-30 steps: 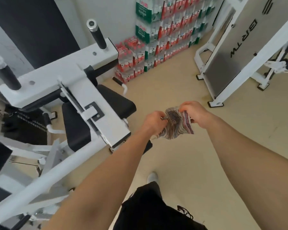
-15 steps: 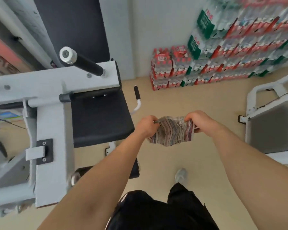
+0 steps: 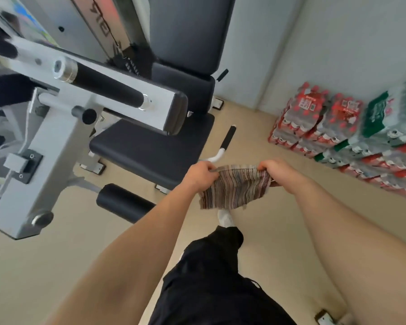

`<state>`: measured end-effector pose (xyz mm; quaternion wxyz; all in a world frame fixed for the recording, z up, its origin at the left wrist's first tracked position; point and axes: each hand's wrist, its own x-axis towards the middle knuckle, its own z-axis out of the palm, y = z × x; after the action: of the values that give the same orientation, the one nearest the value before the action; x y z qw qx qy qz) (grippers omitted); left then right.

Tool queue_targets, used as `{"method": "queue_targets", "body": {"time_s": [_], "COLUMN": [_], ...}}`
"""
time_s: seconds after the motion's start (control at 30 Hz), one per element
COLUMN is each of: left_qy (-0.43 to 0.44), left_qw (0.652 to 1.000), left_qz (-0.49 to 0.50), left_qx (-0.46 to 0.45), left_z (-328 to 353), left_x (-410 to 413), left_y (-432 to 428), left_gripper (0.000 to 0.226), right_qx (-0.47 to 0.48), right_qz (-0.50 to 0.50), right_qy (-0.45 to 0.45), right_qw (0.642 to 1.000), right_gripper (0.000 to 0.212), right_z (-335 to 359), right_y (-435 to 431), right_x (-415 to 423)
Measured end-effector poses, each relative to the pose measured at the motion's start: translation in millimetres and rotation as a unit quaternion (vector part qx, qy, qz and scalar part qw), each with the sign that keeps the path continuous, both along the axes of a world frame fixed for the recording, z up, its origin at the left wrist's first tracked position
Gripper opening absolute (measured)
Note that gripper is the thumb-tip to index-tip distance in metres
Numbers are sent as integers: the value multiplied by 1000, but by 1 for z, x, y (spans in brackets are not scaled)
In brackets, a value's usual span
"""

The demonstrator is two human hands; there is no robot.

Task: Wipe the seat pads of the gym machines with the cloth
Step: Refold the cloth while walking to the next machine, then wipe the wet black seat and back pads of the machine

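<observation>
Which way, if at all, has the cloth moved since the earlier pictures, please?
Yes. The cloth has come nearer the black seat pad; the left hand gripping it now overlaps the pad's near corner.

The cloth [image 3: 234, 188] is thin, limp woven fabric, finely striped. The seat pad [image 3: 150, 146] is smooth black upholstery with a dull sheen (the back pad [image 3: 188, 31] looks the same). The machine frame [image 3: 45, 160] is white-painted metal with a satin finish. Its handle [image 3: 103, 85] has a matt black sleeve and a polished metal cap. The floor [image 3: 56, 266] is smooth, matt beige. Glossy plastic film wraps the bottle packs [image 3: 314, 118].
</observation>
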<state>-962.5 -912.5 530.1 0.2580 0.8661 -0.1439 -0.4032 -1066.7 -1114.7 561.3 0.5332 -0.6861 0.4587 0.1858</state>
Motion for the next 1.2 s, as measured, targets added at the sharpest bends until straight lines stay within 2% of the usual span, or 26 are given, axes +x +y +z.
{"method": "queue_targets", "body": {"time_s": [0.07,0.3,0.43,0.67,0.77,0.87,0.97,1.1,1.13,1.2], "left_qy": [6,25,43,61,57,17,-66,-195,-211,-237], "left_qw": [999,997,991,953,921,868,805,721,710,716], "left_qz": [35,64,125,294,378,488,584,663,669,651], "left_qx": [8,24,7,38,72,85,76,53,54,92], "left_z": [-15,-29,-26,-43,-51,-51,-40,-18,-18,-27], "left_x": [12,57,80,117,128,142,167,205,211,215], "left_y": [-17,-86,-106,-118,-122,-120,-108,-89,-88,-90], "left_gripper": [23,28,28,18,19,13,12,6,8,14], "right_qx": [-5,-36,19,54,55,67,85,120,124,101], "right_qz": [42,173,196,380,438,485,520,495,491,503], "right_qy": [7,41,51,103,78,27,-32,-144,-169,-195], "right_qw": [999,983,979,917,894,872,849,849,846,836], "right_gripper": [14,23,15,15,10,15,18,24,27,35], "right_z": [-8,-6,-8,-45,-65,-73,-69,-64,-65,-77], "right_y": [-20,-89,-113,-126,-124,-115,-100,-69,-63,-56], "right_x": [23,110,161,259,299,341,384,429,434,435]}}
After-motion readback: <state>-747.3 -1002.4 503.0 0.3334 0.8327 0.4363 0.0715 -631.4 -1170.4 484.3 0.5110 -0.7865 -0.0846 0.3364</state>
